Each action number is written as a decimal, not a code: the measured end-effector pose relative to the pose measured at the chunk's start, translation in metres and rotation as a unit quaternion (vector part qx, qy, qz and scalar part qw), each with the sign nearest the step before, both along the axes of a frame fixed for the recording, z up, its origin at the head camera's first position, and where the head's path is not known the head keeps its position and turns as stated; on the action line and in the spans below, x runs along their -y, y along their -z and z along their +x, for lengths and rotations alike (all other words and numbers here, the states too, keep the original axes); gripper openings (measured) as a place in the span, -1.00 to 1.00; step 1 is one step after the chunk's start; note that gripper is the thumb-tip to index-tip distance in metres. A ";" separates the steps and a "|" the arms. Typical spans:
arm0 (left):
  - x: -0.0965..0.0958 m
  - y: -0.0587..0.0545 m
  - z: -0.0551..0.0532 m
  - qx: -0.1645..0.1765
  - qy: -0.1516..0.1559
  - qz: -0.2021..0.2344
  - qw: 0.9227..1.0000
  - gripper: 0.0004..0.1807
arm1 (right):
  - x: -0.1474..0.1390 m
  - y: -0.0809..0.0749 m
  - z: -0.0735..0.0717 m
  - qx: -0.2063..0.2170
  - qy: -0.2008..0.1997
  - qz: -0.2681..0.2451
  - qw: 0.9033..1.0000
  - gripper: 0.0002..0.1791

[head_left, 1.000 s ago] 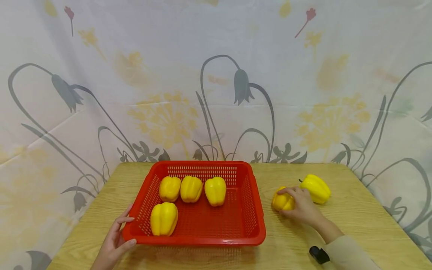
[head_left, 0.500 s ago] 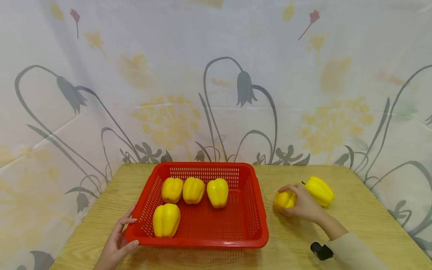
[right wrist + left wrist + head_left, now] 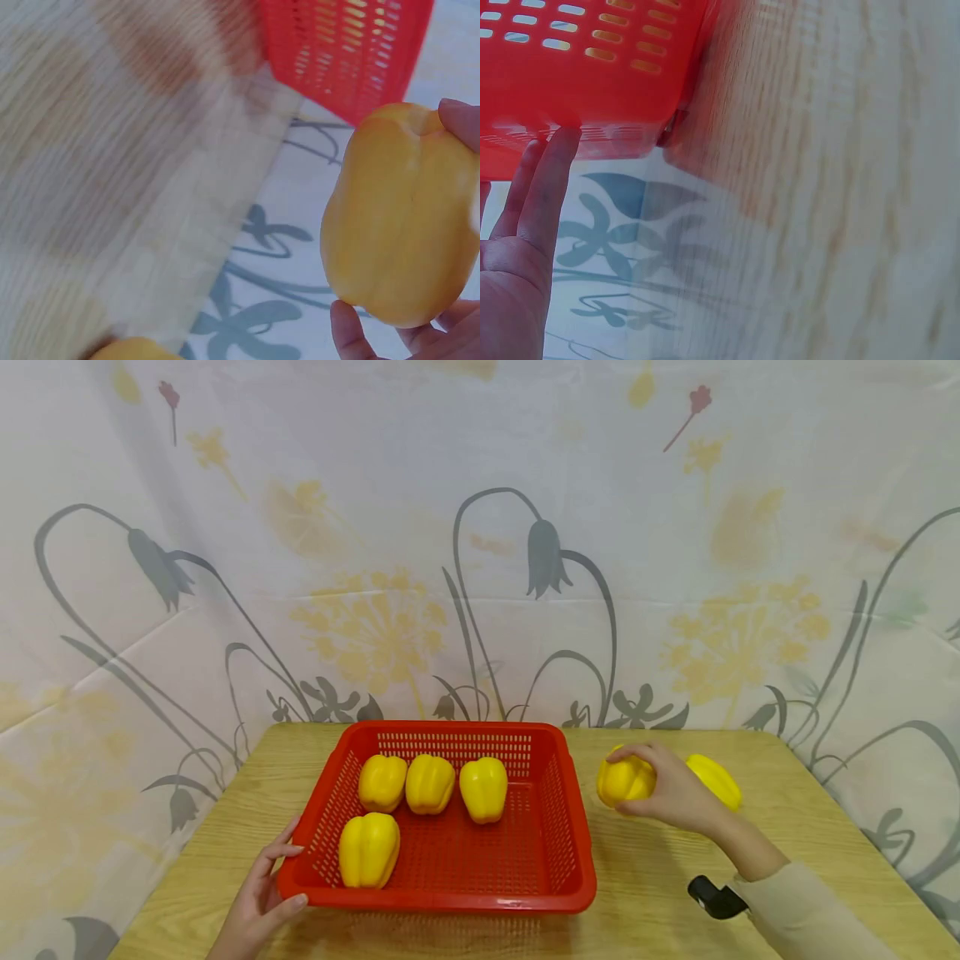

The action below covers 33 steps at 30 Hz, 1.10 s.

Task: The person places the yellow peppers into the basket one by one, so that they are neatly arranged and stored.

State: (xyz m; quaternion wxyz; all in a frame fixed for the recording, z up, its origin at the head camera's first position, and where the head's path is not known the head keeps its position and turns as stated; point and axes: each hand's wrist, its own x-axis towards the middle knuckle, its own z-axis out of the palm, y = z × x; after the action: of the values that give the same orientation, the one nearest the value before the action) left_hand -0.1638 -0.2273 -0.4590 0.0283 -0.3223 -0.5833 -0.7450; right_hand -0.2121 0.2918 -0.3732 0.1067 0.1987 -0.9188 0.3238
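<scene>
My right hand (image 3: pixel 678 789) holds a yellow bell pepper (image 3: pixel 626 778) between thumb and fingers, raised above the table to the right of the red plastic basket (image 3: pixel 435 897). In the right wrist view, this bell pepper (image 3: pixel 401 217) fills the right side, with fingertips at both its ends. My left hand (image 3: pixel 258 893) grips the basket's near left corner, thumb on the front rim and fingers at the left side. The left wrist view shows fingers (image 3: pixel 551 187) lying against the basket's outer wall. Several yellow bell peppers (image 3: pixel 430 784) sit inside the basket, mostly along its left and back.
Another yellow bell pepper (image 3: pixel 715 781) lies on the wooden table (image 3: pixel 810 860) at the right, partly hidden behind my right hand. A flower-patterned cloth (image 3: pixel 480 543) hangs behind the table. A black device (image 3: pixel 716 897) is at my right wrist.
The bell pepper in my right hand has risen off the table and shifted slightly towards the basket. My left hand keeps its place on the basket corner.
</scene>
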 end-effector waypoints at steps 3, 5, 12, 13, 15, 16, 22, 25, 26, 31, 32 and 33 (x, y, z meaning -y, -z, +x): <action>0.000 0.000 0.000 0.006 -0.006 -0.005 1.000 -0.48 | 0.006 -0.008 0.000 -0.001 -0.008 -0.005 1.000 -0.44; 0.000 -0.001 0.000 0.005 -0.004 -0.006 1.000 -0.48 | 0.011 -0.014 0.001 -0.004 -0.016 -0.004 1.000 -0.44; 0.000 -0.001 0.000 0.002 -0.003 -0.002 1.000 -0.49 | 0.029 -0.027 0.000 -0.005 -0.038 0.010 0.999 -0.46; 0.000 -0.001 0.000 0.002 -0.003 -0.004 1.000 -0.49 | 0.031 -0.029 0.000 -0.005 -0.042 0.012 0.999 -0.46; 0.000 -0.001 0.000 0.004 -0.005 -0.007 1.000 -0.49 | 0.037 -0.032 -0.002 -0.004 -0.050 0.013 0.999 -0.46; 0.000 -0.001 0.000 0.006 -0.006 -0.008 1.000 -0.49 | 0.040 -0.033 -0.002 -0.005 -0.054 0.014 0.998 -0.47; 0.001 0.002 0.002 0.003 -0.004 -0.001 1.000 -0.48 | 0.066 -0.042 -0.004 0.033 -0.083 0.012 0.996 -0.47; 0.001 0.002 0.002 0.006 0.001 0.003 1.000 -0.48 | 0.078 -0.045 -0.006 0.049 -0.100 0.004 0.994 -0.46; 0.001 0.002 0.002 0.008 0.001 0.002 1.000 -0.48 | 0.082 -0.046 -0.007 0.051 -0.104 0.002 0.993 -0.46; 0.002 0.002 -0.001 0.006 0.013 0.000 1.000 -0.48 | 0.098 -0.047 -0.013 0.051 -0.129 0.009 0.990 -0.48; 0.002 0.002 -0.001 0.006 0.016 -0.001 1.000 -0.48 | 0.101 -0.047 -0.014 0.053 -0.132 0.010 0.990 -0.48; 0.002 0.002 -0.002 0.005 0.017 -0.003 1.000 -0.48 | 0.104 -0.046 -0.015 0.054 -0.135 0.010 0.989 -0.48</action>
State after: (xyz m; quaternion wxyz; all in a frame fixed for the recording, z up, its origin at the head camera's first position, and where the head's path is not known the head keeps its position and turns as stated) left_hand -0.1659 -0.2289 -0.4608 0.0118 -0.3289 -0.5803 -0.7449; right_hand -0.2271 0.1875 -0.3269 0.0104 0.3042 -0.8913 0.3360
